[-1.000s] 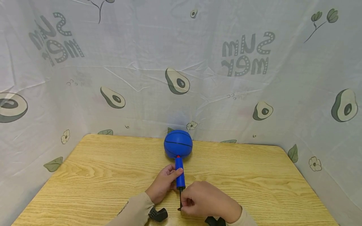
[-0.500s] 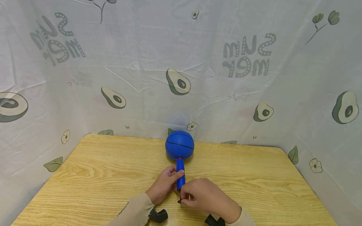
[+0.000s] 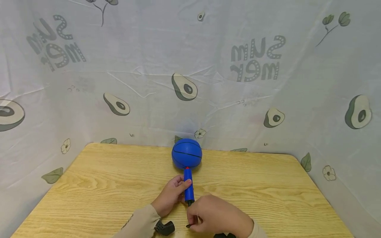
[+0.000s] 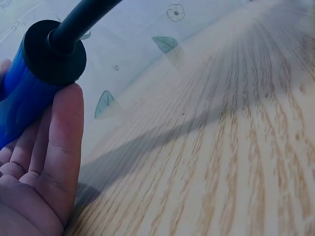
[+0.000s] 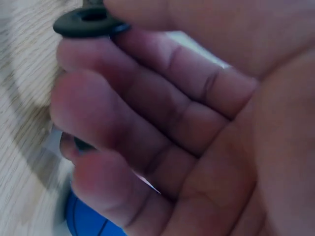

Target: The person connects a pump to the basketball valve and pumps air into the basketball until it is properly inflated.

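A blue hand pump [image 3: 189, 195] lies in line with a blue ball [image 3: 187, 153] with black seams, its red tip right at the ball's near side. My left hand [image 3: 169, 196] grips the pump's barrel, thumb on top and fingers underneath. In the left wrist view, the black end cap [image 4: 37, 64] and the black rod [image 4: 86, 22] coming out of it show beyond the fingers. My right hand [image 3: 218, 215] pinches the rod's outer end, where a black disc-shaped handle [image 5: 81, 25] sits by the thumb in the right wrist view. Part of the rod is hidden behind those fingers.
Both hands work over a wood-grain table [image 3: 119, 185]. A pale cloth [image 3: 143, 66] printed with avocados hangs behind and at the sides, close behind the ball. Black curved pieces [image 3: 164, 228] are worn at both wrists.
My right hand first pushes the pump's rod into the barrel, then draws it back out toward me. The left hand keeps its grip, and the ball stays at the pump's tip.
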Tool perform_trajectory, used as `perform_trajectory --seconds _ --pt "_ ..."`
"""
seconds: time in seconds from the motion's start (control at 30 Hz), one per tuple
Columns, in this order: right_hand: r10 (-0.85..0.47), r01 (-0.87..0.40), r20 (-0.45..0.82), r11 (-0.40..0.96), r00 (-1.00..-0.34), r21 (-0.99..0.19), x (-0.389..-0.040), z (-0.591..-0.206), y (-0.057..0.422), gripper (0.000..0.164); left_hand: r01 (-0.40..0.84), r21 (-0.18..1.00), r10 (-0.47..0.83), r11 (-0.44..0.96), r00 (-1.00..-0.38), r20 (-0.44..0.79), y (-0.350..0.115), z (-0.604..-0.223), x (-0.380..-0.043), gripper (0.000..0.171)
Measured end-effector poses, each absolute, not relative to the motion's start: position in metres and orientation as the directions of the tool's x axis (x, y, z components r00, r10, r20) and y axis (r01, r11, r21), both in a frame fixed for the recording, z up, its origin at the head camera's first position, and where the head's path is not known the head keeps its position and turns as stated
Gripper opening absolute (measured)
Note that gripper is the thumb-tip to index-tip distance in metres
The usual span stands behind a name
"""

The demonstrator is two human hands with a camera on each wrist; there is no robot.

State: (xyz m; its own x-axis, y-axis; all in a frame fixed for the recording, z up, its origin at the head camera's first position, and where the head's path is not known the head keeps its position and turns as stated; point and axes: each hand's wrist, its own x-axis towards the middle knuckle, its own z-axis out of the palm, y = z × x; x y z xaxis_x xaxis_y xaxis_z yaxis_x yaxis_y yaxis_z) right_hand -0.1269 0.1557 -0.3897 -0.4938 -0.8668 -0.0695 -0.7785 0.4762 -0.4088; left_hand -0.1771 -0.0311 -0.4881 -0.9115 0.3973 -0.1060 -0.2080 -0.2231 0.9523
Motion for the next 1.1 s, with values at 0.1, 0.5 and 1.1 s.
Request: perform_trajectory --seconds 0.1,0.5,1.1 --pt "-0.886 -0.795 -0.084 0.448 -0.456 -0.408 -0.124 -0.390 0.155 0.009 -0.209 0.952 0.400 -0.222 -0.910 -0.107 -0.031 -0.489 -0.177 0.049" --pt "-0.899 -0.814 -0.088 0.427 -0.429 -0.393 -0.118 -0.389 0.154 0.011 -0.204 0.954 0.391 -0.221 -0.914 -0.105 -0.030 -0.490 -0.176 0.041" --pt "-0.742 -0.716 0.025 0.636 -0.669 -0.286 -0.130 -0.394 0.153 0.019 -0.190 0.958 0.402 -0.216 -0.911 -0.090 -0.030 -0.488 -0.176 0.044"
